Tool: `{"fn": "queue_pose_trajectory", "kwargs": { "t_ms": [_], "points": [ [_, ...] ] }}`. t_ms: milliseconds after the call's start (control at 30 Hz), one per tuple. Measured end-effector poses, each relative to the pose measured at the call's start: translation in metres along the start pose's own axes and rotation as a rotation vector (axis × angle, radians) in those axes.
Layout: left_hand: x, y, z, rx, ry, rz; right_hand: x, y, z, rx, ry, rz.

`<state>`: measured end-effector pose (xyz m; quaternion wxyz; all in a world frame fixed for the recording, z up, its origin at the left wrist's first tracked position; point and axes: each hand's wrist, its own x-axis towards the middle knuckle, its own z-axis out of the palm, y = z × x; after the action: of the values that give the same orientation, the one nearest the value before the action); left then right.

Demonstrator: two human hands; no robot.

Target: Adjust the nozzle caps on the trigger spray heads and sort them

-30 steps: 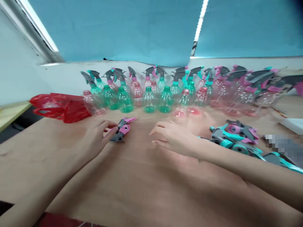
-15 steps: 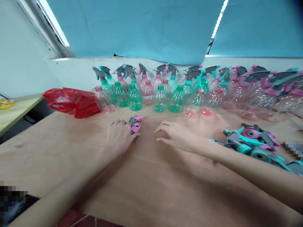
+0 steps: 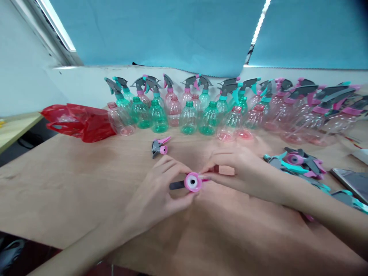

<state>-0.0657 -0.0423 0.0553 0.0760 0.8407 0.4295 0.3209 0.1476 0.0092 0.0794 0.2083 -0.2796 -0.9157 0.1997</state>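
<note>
My left hand (image 3: pixel 165 186) grips a trigger spray head with a pink collar (image 3: pixel 193 182) between fingers and thumb. The collar's open underside faces me, showing a white inside with a dark hole, and a dark grey part sticks out to its left. My right hand (image 3: pixel 234 166) is closed in a pinch at the collar's right side, where a thin pink piece shows at the fingertips. Just beyond my left hand, a second grey and pink spray head (image 3: pixel 159 148) lies on the wooden table (image 3: pixel 71 184).
Several clear green bottles (image 3: pixel 188 119) and pink bottles stand in rows along the wall, many with spray heads fitted. A red plastic bag (image 3: pixel 92 122) lies at the left. Loose spray heads (image 3: pixel 299 161) are heaped at the right, near a dark flat device (image 3: pixel 352 182).
My left hand has come nearer and to the right with a spray head, leaving another on the table. My right hand has closed in a pinch against the held one. The view has shifted slightly.
</note>
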Motion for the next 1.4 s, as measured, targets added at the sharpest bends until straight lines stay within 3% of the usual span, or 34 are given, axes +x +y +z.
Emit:
{"fn": "queue_pose_trajectory", "kwargs": {
  "t_ms": [133,300,567,700,1000,1167,1400],
  "points": [
    [0.027,0.012,0.013,-0.066,0.101,0.145,-0.017,-0.005,-0.027,-0.117,0.045,0.034],
    [0.053,0.014,0.039,-0.159,0.048,0.209,-0.032,0.009,-0.054,-0.261,0.127,0.069],
    [0.044,0.008,0.081,-0.371,-0.058,0.207,-0.045,0.027,-0.054,-0.341,-0.082,-0.017],
    [0.040,0.005,0.085,-0.412,-0.110,0.147,-0.043,0.028,-0.052,-0.276,-0.127,-0.019],
    [0.036,0.002,0.087,-0.306,-0.068,0.255,-0.047,0.013,-0.043,-0.145,-0.115,-0.109],
    [0.034,0.000,0.089,-0.311,-0.042,0.289,-0.052,0.013,-0.041,-0.124,-0.165,-0.056],
    [0.037,0.001,0.087,-0.302,-0.053,0.234,-0.050,0.020,-0.033,-0.091,-0.105,0.002]
  ]
}}
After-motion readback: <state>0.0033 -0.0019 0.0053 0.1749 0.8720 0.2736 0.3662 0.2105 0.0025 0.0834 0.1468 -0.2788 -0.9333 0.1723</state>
